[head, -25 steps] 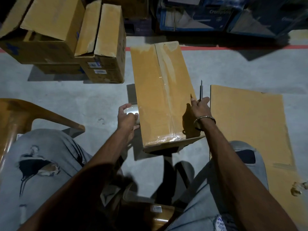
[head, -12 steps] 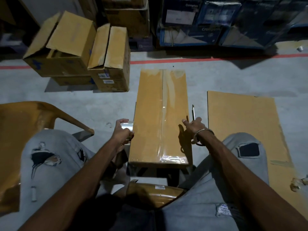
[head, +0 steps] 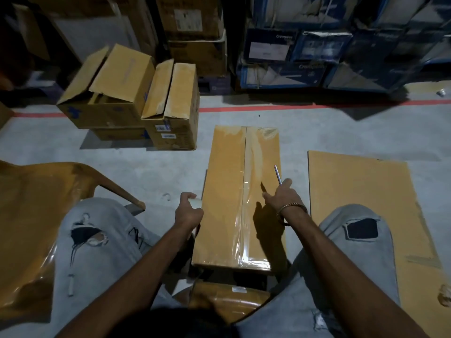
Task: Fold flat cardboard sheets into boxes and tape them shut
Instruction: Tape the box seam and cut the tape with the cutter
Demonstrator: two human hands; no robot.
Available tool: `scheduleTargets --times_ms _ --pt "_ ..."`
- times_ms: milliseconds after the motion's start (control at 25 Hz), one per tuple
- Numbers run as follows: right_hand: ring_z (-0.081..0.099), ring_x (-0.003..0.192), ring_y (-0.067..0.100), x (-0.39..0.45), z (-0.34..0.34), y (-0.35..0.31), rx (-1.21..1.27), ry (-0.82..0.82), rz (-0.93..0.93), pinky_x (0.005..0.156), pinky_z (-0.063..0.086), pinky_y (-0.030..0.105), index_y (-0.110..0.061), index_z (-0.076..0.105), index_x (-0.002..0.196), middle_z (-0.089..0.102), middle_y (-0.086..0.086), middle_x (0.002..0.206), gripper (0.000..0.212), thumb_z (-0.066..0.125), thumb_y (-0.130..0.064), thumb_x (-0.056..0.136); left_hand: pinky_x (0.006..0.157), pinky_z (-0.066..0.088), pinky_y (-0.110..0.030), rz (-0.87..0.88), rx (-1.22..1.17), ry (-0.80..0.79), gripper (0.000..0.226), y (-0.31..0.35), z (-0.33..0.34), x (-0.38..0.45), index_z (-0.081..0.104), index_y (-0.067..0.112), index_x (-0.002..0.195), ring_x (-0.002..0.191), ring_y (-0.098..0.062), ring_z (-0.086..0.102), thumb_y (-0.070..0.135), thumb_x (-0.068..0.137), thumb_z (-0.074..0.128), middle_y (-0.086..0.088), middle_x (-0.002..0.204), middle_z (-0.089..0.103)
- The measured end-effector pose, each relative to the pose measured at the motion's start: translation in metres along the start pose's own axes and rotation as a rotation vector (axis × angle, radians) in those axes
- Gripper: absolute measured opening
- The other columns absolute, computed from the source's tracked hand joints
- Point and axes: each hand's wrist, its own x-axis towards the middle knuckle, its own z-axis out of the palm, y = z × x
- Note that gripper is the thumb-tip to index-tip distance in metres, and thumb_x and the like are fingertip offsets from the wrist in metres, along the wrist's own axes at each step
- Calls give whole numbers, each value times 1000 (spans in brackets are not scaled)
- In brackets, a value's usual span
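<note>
A long brown cardboard box point(head: 224, 198) stands on the floor between my knees, its top flaps closed and clear tape running down the middle seam and over the near end. My left hand point(head: 188, 212) grips a roll of clear tape point(head: 196, 203) against the box's left side. My right hand point(head: 280, 195) is over the box's right edge and holds a thin metal blade point(head: 277, 174) that points away from me. A flat cardboard sheet point(head: 366, 206) lies on the floor to the right.
Two open brown boxes point(head: 117, 93) point(head: 174, 106) stand at the back left on the grey floor. A brown plastic chair point(head: 36, 215) is at my left. Stacked blue cartons point(head: 317, 52) line the back beyond a red floor line point(head: 317, 106).
The box has settled from a tilt to lying straight in front of me. My right hand moved from beside the box onto its right edge. The left hand keeps the tape roll.
</note>
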Motion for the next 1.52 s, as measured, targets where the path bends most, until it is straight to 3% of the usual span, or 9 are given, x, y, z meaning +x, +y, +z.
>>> scheduleTargets --times_ms 160,360,440,560,720,840,1160,1360,1520 --pt "65 76 15 17 -11 -39 244 -45 -175 64 50 31 -10 39 128 57 3 115 54 69 -42 96 48 43 -25 166 -63 -14 54 51 -7 15 55 26 125 71 -19 58 -10 84 57 -10 109 63" --pt "75 91 28 56 -30 -78 535 -9 -269 57 55 35 -21 43 107 72 13 105 40 74 -42 91 58 52 -26 383 59 -314 65 146 -20 44 56 33 130 96 -23 61 -13 85 68 -5 120 56" --pt "73 99 30 78 -42 -87 680 -31 -290 73 63 47 -24 43 102 68 14 105 40 78 -38 88 65 57 -32 430 130 -360 65 169 -18 63 54 35 131 102 -25 60 -11 88 68 -6 123 53" --pt "67 98 17 106 -50 -101 731 -79 -366 91 59 56 -25 45 105 62 -10 89 41 81 -35 87 80 62 -41 475 194 -401 57 187 -3 84 52 36 132 107 -26 61 -6 95 61 -7 129 52" --pt "69 99 16 117 -48 -119 749 -102 -414 86 57 50 -24 45 105 70 -30 80 45 84 -31 84 73 55 -33 537 265 -474 49 201 14 91 48 33 135 99 -22 62 0 100 57 -3 118 58" --pt "72 106 14 123 -42 -122 753 -69 -464 92 57 55 -22 44 100 79 -11 102 45 84 -26 80 72 53 -33 563 286 -440 47 204 13 94 47 32 138 97 -16 61 3 102 56 1 117 57" --pt "78 91 25 129 -35 -114 808 76 -348 77 62 58 -21 45 89 77 13 89 50 90 -9 71 60 46 -21 637 513 -442 59 205 22 102 43 30 148 84 -10 53 -2 100 53 2 112 53" --pt "76 74 10 121 -36 -118 815 75 -299 76 65 48 -17 46 92 67 -10 63 50 91 -8 73 75 45 -14 667 561 -422 71 198 20 106 25 34 164 102 -12 59 4 105 52 -9 161 41" --pt "76 84 27 120 -48 -120 960 -54 -179 63 62 28 -14 47 97 70 7 83 52 91 -1 71 105 50 -41 612 554 -413 80 198 11 111 10 34 166 127 -26 57 19 105 60 -8 162 41"
